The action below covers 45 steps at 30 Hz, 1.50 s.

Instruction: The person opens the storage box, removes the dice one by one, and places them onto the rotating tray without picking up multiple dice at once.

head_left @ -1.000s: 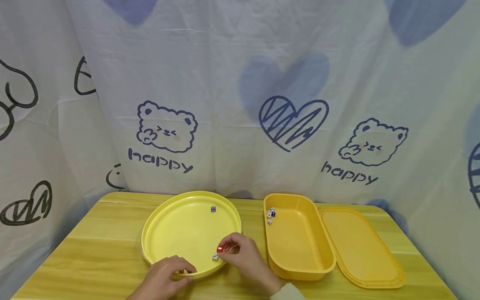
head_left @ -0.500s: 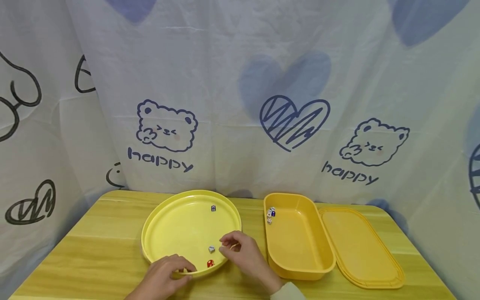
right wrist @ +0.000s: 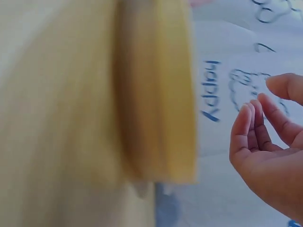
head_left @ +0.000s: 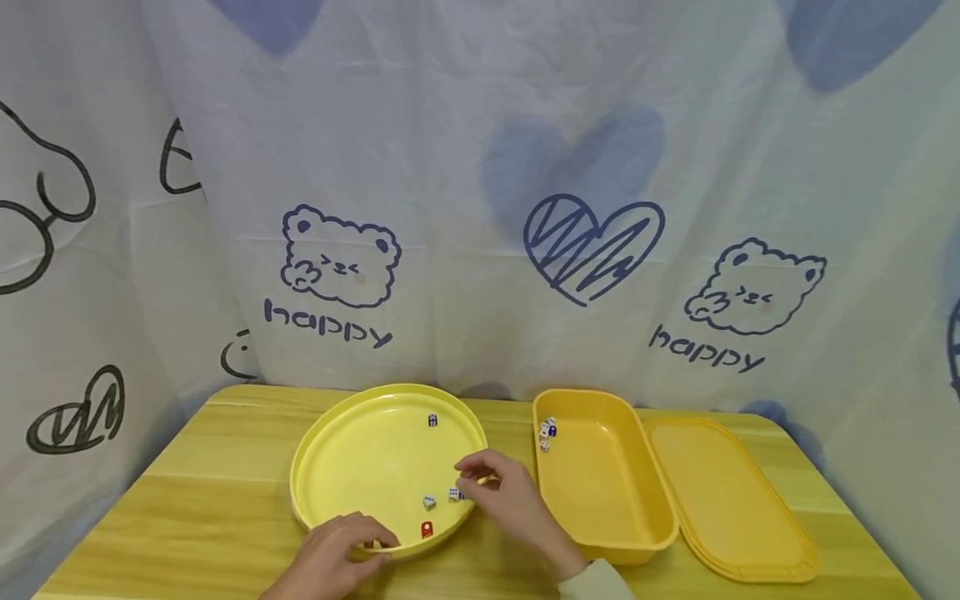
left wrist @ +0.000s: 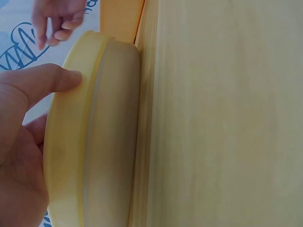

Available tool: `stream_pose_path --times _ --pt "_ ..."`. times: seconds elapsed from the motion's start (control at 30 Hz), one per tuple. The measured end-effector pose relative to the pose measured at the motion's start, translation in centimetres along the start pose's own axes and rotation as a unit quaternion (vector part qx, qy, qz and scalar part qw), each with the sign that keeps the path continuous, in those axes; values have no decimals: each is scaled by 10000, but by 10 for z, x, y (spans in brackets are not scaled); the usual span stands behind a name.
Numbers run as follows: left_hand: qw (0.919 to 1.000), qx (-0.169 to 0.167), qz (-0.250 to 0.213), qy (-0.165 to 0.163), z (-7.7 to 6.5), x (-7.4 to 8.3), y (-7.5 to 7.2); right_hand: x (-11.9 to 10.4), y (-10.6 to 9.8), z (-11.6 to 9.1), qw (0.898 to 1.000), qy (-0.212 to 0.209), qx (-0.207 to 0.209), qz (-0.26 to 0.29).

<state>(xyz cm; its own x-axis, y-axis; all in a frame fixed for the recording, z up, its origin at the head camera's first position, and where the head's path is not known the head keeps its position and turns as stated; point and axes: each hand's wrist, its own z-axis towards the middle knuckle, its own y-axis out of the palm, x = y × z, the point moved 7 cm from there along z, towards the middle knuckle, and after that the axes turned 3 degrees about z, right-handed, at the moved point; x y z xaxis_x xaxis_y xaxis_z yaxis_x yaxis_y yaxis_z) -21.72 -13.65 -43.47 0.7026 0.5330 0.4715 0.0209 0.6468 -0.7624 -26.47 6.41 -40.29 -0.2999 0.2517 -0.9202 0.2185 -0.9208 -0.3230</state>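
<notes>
My left hand (head_left: 335, 550) grips the near rim of a round yellow tray (head_left: 300, 462), thumb on the outer wall, fingers over the rim; the left wrist view shows the thumb (left wrist: 66, 79) on that wall. My right hand (head_left: 510, 496) hovers over the tray's right rim. In the right wrist view its thumb and fingers (right wrist: 242, 125) are bent and apart, with nothing between them. Below its fingertips lie a white die (head_left: 453, 494) and a partly hidden blue one. Also on the tray are another white die (head_left: 429, 502), a red die (head_left: 427, 529) and a dark blue die (head_left: 432, 420).
An orange-yellow rectangular box (head_left: 611, 546) stands right of the tray, with white dice (head_left: 544, 445) and a blue die (head_left: 552, 431) in its far left corner. Its flat lid (head_left: 735, 500) lies to the right on the wooden table (head_left: 187, 467). A printed curtain (head_left: 465, 317) hangs behind.
The red die has left my right hand and lies near the tray's front rim. A white die and a blue one now show under the right fingertips. The right hand has shifted right; the left stays.
</notes>
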Motion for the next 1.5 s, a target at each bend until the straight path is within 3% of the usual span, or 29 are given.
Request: stream_pose_path --times 0.2,0.33,0.57,1.03,1.33,1.5 --pt "9989 -267 -30 -396 0 0 3 -18 -35 8 9985 -65 280 -464" --pt "9987 -246 -17 -439 0 0 2 -27 -63 21 9942 -161 596 -878" --pt "9985 -257 -4 -493 1 -1 2 -14 -107 43 9889 365 800 -1196" --pt "9986 -300 -15 -439 2 0 2 56 -139 71 9810 1024 1175 -1158" --pt "9977 -391 -57 -558 2 -3 3 97 -145 68 9751 1360 1426 -1012" --pt "9966 -443 -73 -690 2 -4 4 120 -145 60 9669 1822 1663 -649"
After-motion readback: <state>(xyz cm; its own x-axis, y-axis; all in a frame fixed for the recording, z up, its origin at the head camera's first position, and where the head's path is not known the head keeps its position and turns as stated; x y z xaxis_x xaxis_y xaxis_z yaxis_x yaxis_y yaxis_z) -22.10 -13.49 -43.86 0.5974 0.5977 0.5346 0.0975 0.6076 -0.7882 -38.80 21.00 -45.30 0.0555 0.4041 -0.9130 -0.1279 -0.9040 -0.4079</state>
